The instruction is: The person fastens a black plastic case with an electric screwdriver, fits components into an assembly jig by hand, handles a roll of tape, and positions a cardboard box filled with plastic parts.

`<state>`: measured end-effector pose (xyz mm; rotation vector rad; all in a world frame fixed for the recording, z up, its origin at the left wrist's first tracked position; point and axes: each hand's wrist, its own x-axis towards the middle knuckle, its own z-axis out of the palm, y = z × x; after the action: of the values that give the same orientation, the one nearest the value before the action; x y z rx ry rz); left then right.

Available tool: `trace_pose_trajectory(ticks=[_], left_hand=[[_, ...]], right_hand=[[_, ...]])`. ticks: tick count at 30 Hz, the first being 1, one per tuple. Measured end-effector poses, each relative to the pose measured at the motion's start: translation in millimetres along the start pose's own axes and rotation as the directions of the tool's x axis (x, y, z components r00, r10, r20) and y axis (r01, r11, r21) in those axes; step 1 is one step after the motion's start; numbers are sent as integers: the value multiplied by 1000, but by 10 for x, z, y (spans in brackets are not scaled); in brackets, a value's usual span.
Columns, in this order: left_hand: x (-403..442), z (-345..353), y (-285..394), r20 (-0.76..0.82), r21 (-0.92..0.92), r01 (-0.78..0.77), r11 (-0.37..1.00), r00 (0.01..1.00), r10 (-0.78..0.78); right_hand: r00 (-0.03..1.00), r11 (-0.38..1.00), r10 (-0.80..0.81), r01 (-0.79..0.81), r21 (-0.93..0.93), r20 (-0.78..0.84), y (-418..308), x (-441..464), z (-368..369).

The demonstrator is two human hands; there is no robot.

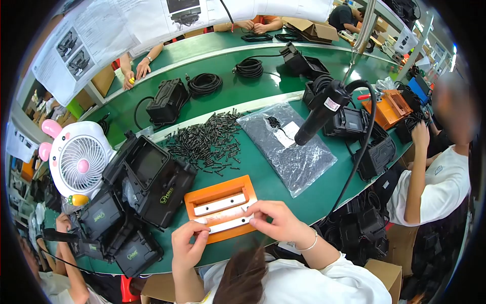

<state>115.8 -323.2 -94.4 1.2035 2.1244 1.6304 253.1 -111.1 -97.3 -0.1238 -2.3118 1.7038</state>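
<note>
With bent fingertips, the left hand and right hand are resting at the ends of the near white strip; I cannot tell whether they're gripping. Even pressure is probably keeping it flat in the orange fixture, right of the black cases.

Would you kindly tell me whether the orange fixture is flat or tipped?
Flat: the orange fixture lies face up on the green table, white strips showing, left hand and right hand at the near one.
</note>
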Motion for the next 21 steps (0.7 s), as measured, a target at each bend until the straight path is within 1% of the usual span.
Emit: trace_pose_trajectory(ticks=[2, 4, 6, 7, 10, 11, 14, 18, 21], left_hand=[[73, 53, 16, 11, -4, -47, 999, 999, 47], [142, 110, 43, 44, 21, -79, 997, 996, 78], [209, 166, 95, 100, 73, -102, 992, 990, 95], [230, 211, 107, 103, 49, -113, 992, 989, 107], [254, 282, 114, 183, 131, -108, 986, 980, 83], [246, 307, 84, 186, 163, -123, 979, 978, 92], [276, 303, 93, 229, 204, -158, 966, 967, 110], [280, 290, 78, 257, 208, -137, 969, 963, 81], [279, 278, 77, 273, 231, -146, 962, 959, 80]], right_hand=[[991, 998, -57, 58, 2, -122, 59, 41, 67], [980, 1000, -27, 25, -11, -197, 60, 79, 134], [974, 1000, -5, 6, 4, -226, 77, 101, 185], [971, 1000, 9, -6, 13, -241, 89, 100, 208], [968, 994, -75, 55, -90, -238, 154, 134, 242], [964, 993, -95, 74, -92, -248, 160, 149, 249], [965, 993, -84, 59, -107, -250, 170, 164, 253], [967, 998, -52, 38, -58, -249, 180, 168, 254], [969, 997, -55, 40, -64, -242, 196, 163, 249]])
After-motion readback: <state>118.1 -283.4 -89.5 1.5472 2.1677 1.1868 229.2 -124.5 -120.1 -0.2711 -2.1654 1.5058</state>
